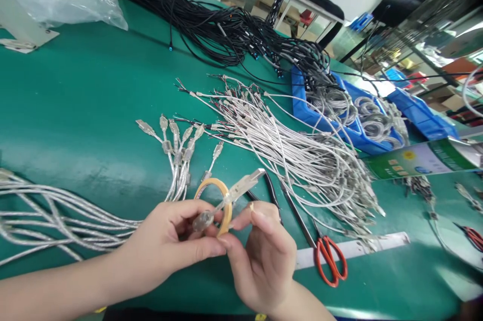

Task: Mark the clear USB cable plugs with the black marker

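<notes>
My left hand (169,235) is closed around a roll of yellow tape (227,218) and a USB cable with a clear plug (241,187) and a clear lump (203,221) behind it. The plug points up and right across the roll. My right hand (266,255) has its thumb and a curled finger at the roll's lower right edge, close to the left thumb. A tiny yellowish bit shows at a right fingertip. Beyond the hands, several silvery cables with USB plugs (175,135) lie on the green table (94,94).
White cables with bared wire ends (279,145) lie ahead. Red-handled scissors (331,260) lie by a steel ruler (388,241) at right. Black cables (196,19) stretch along the back. Blue bins (302,104) hold coiled cables. Braided cables (64,210) lie at left.
</notes>
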Action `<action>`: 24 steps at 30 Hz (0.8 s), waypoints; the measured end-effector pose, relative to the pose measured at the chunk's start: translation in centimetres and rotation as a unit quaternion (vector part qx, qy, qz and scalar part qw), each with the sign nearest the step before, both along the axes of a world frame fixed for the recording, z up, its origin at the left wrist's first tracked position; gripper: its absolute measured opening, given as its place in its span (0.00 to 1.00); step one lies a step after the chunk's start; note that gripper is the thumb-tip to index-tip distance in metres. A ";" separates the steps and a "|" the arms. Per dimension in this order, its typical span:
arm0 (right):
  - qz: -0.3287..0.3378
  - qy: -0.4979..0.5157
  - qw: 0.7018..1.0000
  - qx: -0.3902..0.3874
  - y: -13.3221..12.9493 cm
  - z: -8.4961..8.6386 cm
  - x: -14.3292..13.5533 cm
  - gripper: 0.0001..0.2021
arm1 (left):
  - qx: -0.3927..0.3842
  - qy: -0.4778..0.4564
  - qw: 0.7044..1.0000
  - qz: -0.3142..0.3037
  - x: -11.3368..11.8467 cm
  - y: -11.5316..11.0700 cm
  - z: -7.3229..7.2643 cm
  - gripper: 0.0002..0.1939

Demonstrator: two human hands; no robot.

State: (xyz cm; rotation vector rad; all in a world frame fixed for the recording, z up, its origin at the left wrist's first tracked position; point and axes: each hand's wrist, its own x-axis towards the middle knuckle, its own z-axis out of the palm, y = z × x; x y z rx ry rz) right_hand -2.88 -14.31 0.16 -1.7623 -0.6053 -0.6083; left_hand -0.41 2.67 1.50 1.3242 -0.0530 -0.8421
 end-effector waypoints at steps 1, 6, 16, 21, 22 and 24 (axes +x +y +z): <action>0.000 0.000 1.000 0.000 0.0 0.0 0.0 0.30 | -0.001 -0.003 1.000 -0.004 0.0 0.0 0.0 0.13; -0.002 0.014 1.000 0.012 0.2 -0.3 -0.1 0.28 | -0.037 0.013 0.999 -0.009 0.2 -0.3 -0.3 0.11; -0.031 0.007 0.999 -0.001 0.2 -0.4 0.0 0.23 | -0.072 0.049 0.996 -0.017 0.1 -0.3 -0.6 0.13; -0.051 -0.002 0.998 -0.023 0.0 -0.4 0.1 0.23 | -0.093 0.097 0.991 -0.030 -0.3 -0.6 -0.8 0.15; -0.056 0.000 0.998 -0.031 0.0 -0.5 0.1 0.23 | -0.102 0.110 0.988 -0.028 -0.3 -0.8 -0.9 0.16; -0.069 0.002 0.996 -0.048 0.0 -0.6 0.0 0.23 | -0.117 0.130 0.984 -0.021 -0.4 -1.0 -1.3 0.17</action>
